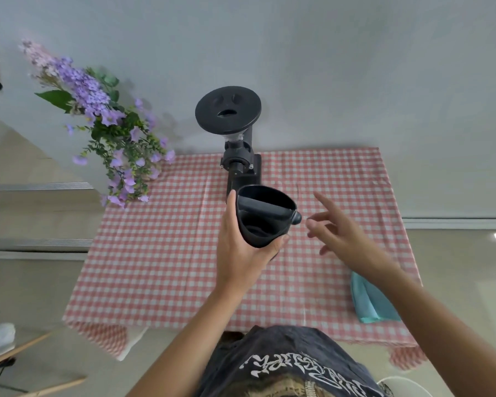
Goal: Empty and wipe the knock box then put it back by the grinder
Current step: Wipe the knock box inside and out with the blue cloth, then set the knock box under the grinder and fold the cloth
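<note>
The left hand (241,247) has its grip clamped round the body of the knock box (265,216), fingers wrapped on the near and left wall, holding it lifted above the middle of the bench (161,253) and tipped so its open mouth faces the camera. The knock bar runs across the mouth from left to right, its rounded end poking out past the right wall — that end points straight at the right hand (335,233), which hovers just beside it with fingers spread apart and nothing in them. Whether the box holds grounds I cannot tell; the inside reads dark all through.

The relation that matters: the box sits between the two hands, and the cloth (370,302) lies folded at the bench's near right edge, below and behind the right wrist. So the free right hand is the nearer one for the cloth, and would have to draw back toward the near edge to reach it while the left keeps the mouth turned up and open for wiping.

The grinder (235,150) stands at the middle of the far edge, just behind the lifted box — bare checked tablecloth lies on either side of its base, room enough, by my judgement, to set the box down. A spray of purple flowers (112,133) overhangs the far left corner, well apart from the hands.
</note>
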`<state>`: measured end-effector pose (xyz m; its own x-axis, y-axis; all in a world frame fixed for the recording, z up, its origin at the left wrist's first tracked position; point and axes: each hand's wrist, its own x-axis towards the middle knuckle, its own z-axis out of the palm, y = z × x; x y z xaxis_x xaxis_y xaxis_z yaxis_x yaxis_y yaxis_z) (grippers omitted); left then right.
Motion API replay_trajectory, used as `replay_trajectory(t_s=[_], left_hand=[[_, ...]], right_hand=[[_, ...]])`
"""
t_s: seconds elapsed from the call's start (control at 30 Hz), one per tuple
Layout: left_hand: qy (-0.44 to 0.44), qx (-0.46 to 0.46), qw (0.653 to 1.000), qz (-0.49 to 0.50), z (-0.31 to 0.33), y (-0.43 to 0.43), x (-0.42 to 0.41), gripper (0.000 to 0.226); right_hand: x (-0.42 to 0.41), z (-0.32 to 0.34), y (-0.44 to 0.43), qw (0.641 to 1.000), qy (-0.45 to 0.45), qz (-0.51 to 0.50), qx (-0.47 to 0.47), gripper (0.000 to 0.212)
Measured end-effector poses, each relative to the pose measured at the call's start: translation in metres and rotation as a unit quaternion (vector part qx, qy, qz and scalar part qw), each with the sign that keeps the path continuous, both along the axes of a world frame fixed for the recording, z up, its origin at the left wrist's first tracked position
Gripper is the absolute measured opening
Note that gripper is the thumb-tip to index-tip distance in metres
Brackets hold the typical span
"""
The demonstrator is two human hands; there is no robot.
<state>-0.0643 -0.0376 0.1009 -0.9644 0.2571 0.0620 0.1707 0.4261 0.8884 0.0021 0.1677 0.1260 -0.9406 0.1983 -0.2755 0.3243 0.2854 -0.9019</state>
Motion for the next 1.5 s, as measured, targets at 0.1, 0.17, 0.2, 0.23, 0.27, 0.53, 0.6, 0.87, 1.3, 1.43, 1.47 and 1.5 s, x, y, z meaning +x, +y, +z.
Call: replay_trajectory(t_s=[0.1, 0.17, 0.2, 0.23, 0.27, 0.53, 0.6, 0.87, 1.3, 1.43, 1.47, 1.5], left_hand=[[-0.047, 0.002, 0.999, -0.018, -0.004, -0.006, 0.006, 0.119], [-0.096, 0.016, 0.994, -0.043, -0.008, -0.012, 0.008, 0.109], [-0.127, 0.022, 0.990, -0.061, -0.011, -0.017, 0.009, 0.103], [-0.159, 0.024, 0.984, -0.083, -0.014, -0.023, 0.009, 0.097], [-0.189, 0.022, 0.976, -0.107, -0.018, -0.031, 0.007, 0.092], [-0.257, -0.079, 0.943, -0.197, -0.041, -0.083, -0.052, 0.098], [-0.237, -0.099, 0.945, -0.204, -0.047, -0.085, -0.071, 0.093], [-0.187, -0.162, 0.943, -0.222, -0.078, -0.079, -0.144, 0.101], [-0.074, -0.237, 0.943, -0.221, -0.142, -0.066, -0.189, 0.093], [-0.075, -0.231, 0.944, -0.222, -0.146, -0.067, -0.195, 0.091], [-0.076, -0.232, 0.944, -0.224, -0.144, -0.066, -0.195, 0.089], [-0.072, -0.233, 0.944, -0.224, -0.143, -0.065, -0.195, 0.088]], right_hand=[[-0.017, 0.012, -0.017, 0.997, -0.028, 0.056, -0.036, 0.079], [-0.023, 0.004, -0.021, 0.994, -0.073, 0.072, -0.046, 0.078], [-0.024, -0.002, -0.022, 0.991, -0.093, 0.071, -0.062, 0.076], [-0.025, -0.009, -0.023, 0.988, -0.108, 0.066, -0.083, 0.076], [-0.026, -0.015, -0.023, 0.986, -0.120, 0.061, -0.102, 0.076], [-0.057, -0.051, -0.036, 0.976, -0.169, 0.092, -0.101, 0.074], [-0.072, -0.055, -0.041, 0.977, -0.166, 0.114, -0.065, 0.074], [-0.131, -0.083, -0.056, 0.981, -0.125, 0.125, 0.080, 0.079], [-0.167, -0.139, -0.063, 0.968, -0.108, 0.082, 0.212, 0.089], [-0.174, -0.146, -0.064, 0.963, -0.104, 0.085, 0.234, 0.089], [-0.174, -0.148, -0.064, 0.961, -0.106, 0.088, 0.241, 0.089], [-0.174, -0.149, -0.064, 0.959, -0.109, 0.091, 0.247, 0.089]])
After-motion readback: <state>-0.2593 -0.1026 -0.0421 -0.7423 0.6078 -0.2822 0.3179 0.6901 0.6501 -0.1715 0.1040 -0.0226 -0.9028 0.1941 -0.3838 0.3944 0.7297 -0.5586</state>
